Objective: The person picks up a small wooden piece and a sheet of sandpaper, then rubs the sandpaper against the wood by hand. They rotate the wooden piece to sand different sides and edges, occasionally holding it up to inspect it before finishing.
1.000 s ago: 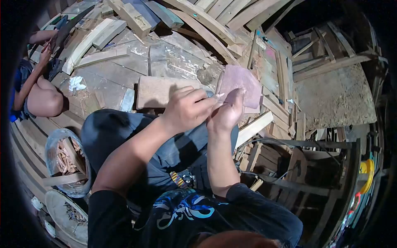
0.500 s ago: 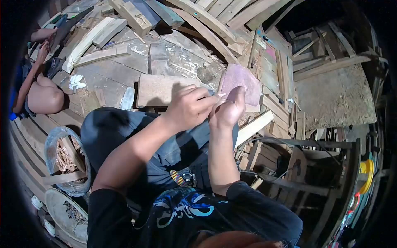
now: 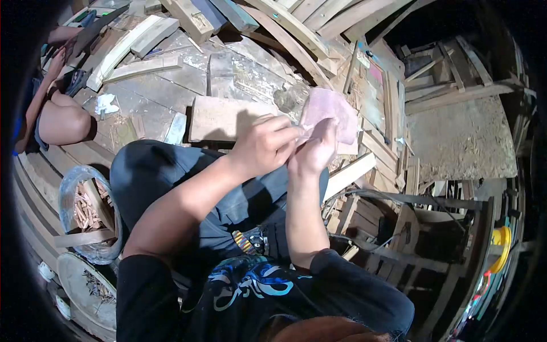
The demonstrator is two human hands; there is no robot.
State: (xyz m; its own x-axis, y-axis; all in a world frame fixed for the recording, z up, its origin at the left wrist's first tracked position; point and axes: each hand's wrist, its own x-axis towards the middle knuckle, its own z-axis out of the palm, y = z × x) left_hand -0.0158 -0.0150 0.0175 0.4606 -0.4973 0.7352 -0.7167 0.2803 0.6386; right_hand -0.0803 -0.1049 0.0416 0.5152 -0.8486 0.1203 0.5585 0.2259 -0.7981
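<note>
A pinkish flat piece [image 3: 333,108], like cloth or sandpaper, lies against my right hand [image 3: 314,151], whose fingers are wrapped round it with the thumb raised in front. My left hand [image 3: 268,141] is closed in a pinch beside it, its fingertips meeting the near left edge of the pinkish piece. What sits between those fingertips is too small to make out. A thick wooden block [image 3: 219,119] lies on the floor just beyond my left hand.
Wooden beams [image 3: 285,28] lie across the far side. A bucket of small wood pieces [image 3: 64,199] and a shallow basin [image 3: 68,279] stand at left. A co-worker's bare knee [image 3: 64,122] shows at far left. A metal-framed rack [image 3: 439,265] is at right.
My left fingertips have shifted slightly at the edge of the pinkish piece. The camera view has moved a little. My right hand stays almost where it was.
</note>
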